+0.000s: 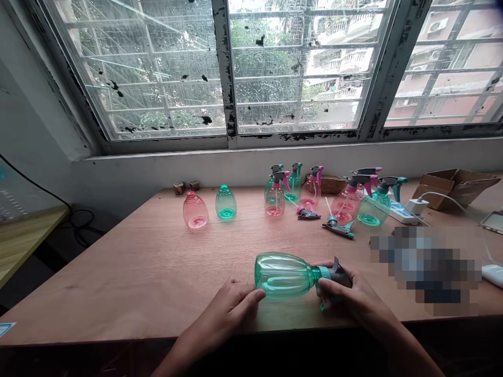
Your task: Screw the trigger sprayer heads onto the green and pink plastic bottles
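Observation:
A green see-through spray bottle (285,275) lies sideways between my hands above the table's near edge, its base to the left. My left hand (236,306) is closed at the base, the thumb against its lower corner. My right hand (353,296) grips the dark grey and teal spray head (340,275) at the bottle's neck. Further back stand a pink bottle (195,210) and a green bottle (226,203), both without spray heads. Two loose spray heads lie on the table, one with pink (308,214) and one with teal (338,229).
Several spray bottles with heads fitted, such as a pink one (275,201), stand toward the back right. Behind them are a power strip (404,213) with a white charger (416,206) and an open cardboard box (451,188). A pixelated patch covers the table's right part.

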The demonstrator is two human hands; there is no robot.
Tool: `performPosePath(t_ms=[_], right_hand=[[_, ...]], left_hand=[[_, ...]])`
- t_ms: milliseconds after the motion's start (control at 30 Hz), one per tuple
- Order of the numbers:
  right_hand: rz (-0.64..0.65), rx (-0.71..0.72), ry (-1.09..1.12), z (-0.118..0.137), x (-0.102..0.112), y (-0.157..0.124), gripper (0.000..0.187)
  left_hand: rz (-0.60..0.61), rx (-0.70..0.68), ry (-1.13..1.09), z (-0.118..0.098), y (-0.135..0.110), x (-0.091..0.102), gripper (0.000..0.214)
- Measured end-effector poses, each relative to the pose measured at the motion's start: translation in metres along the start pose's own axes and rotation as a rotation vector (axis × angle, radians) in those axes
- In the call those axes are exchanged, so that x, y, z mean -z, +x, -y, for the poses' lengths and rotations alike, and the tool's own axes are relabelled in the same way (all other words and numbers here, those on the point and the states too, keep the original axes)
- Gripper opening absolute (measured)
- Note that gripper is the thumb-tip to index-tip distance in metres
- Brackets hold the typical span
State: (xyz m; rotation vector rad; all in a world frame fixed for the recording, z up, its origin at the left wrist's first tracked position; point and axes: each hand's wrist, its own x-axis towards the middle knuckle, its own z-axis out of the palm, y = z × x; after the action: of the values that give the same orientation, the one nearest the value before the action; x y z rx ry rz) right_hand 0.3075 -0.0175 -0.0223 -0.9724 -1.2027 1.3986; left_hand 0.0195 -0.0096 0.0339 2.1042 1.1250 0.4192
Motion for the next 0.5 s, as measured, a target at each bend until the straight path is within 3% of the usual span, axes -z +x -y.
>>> performPosePath(t_ms=[167, 300, 400, 500], right_hand=[[-0.016, -0.010, 0.019, -0.0012, -0.0007, -0.0008, 0.038], [-0.011, -0.004, -0.008, 0.0007, -0.0018, -0.0015, 0.038], [-0.002, 0.000, -0.034, 0.0008, -0.0016, -0.0013, 0.034], [0.000, -0.019, -0.027, -0.0006, -0.0007, -0.0007, 0.037]], left_hand=[[0.020, -0.017, 0.054, 0.0041, 0.0009, -0.0021, 0.045], [-0.096, 0.020, -0.001, 0.0069, -0.0002, -0.0040, 0.057], [-0.198, 0.080, 0.003, 0.0083, 0.0000, -0.0042, 0.051], [-0.169, 0.051, -0.053, 0.0081, 0.0006, -0.0036, 0.041]])
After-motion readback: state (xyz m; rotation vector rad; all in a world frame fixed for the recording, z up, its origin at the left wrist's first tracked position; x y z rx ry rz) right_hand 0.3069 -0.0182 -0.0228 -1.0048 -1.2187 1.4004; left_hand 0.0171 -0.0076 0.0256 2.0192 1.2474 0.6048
